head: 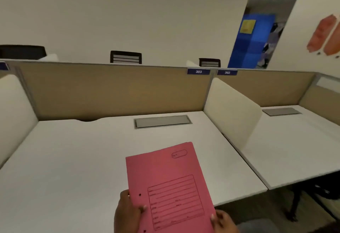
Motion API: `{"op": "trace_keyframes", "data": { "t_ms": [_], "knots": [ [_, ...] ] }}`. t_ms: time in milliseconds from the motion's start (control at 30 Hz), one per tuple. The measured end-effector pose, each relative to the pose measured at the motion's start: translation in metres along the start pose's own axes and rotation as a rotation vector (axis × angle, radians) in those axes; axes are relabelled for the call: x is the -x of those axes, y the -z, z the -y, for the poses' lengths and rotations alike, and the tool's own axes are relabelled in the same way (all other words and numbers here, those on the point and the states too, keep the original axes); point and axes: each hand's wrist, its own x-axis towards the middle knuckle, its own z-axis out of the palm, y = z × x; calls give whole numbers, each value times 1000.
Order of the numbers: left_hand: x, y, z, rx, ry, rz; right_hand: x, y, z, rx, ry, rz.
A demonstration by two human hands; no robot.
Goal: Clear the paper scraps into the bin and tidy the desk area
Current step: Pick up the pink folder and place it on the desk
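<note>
my left hand grips the pink folder on its left edge, thumb laid over the cover beside the punched holes. my right hand holds the folder's lower right corner, fingertips curled on the edge. the folder sits at 6 o'clock in my view, tilted with its top toward 1 o'clock, over the near edge of the white desk; i cannot tell whether it touches the surface. a grey cable hatch is set into the desk at 12 o'clock from the folder, just before the tan partition. a blue tag reading 303 sits on the partition's top edge. a cream side divider stands at 2 o'clock, and two dark chair backs show behind the partition.
</note>
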Motion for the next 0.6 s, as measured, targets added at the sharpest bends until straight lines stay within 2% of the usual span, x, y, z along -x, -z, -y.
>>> {"op": "trace_keyframes", "data": {
  "t_ms": [100, 200, 333, 500, 600],
  "knots": [
    [-36, 61, -7, -8, 9, -89, 12, -61, 40, 87, 99, -3],
    [-78, 119, -12, -27, -9, -161, 23, -127, 83, 64, 146, 15],
    [-142, 178, -26, -105, -111, -220, 14, -203, 134, 117, 180, 92],
    [-231, 213, -60, -227, -323, -237, -19, -282, 181, 204, 261, 184],
    [-285, 219, -69, -285, -317, -224, -48, -318, 199, 222, 294, 211]
  ]
}}
